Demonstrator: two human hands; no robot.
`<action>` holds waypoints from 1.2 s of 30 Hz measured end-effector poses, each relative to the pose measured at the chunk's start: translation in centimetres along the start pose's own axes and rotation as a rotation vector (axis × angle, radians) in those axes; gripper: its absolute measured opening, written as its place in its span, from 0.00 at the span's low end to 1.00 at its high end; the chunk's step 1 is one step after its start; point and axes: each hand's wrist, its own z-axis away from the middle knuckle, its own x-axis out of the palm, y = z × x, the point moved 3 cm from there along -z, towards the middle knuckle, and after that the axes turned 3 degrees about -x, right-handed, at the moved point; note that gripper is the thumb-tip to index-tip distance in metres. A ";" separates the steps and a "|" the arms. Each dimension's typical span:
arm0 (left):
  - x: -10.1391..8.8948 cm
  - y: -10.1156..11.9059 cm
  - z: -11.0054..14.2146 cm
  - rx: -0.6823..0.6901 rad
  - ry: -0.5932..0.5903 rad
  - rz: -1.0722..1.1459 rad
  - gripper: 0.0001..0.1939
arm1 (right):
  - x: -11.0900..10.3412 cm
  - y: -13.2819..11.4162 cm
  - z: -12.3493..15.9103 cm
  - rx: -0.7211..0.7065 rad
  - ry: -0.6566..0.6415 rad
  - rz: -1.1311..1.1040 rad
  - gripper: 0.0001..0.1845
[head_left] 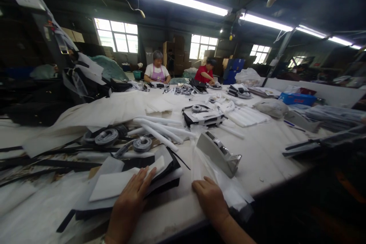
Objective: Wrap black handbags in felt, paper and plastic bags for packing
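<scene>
My left hand lies flat, fingers stretched out, on a black bag piece topped with white foam sheets. To its right, my right hand has its fingers curled together at the left edge of clear plastic bags near the table's front edge. The fingertips are partly hidden, but they appear to pinch the plastic. Just beyond the bags stands a grey tape dispenser. Coiled grey straps sit behind the black piece, beside white foam tubes.
A black-and-white bundle with a coiled strap rests mid-table. White sheets spread at left, and a blue box stands at right. Across the table sit two people, one in a purple apron, another in a red top.
</scene>
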 end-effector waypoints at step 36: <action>-2.2 -1.4 -0.9 -0.170 0.033 0.181 0.46 | 4.3 -6.2 -6.4 -0.113 -0.312 -0.356 0.28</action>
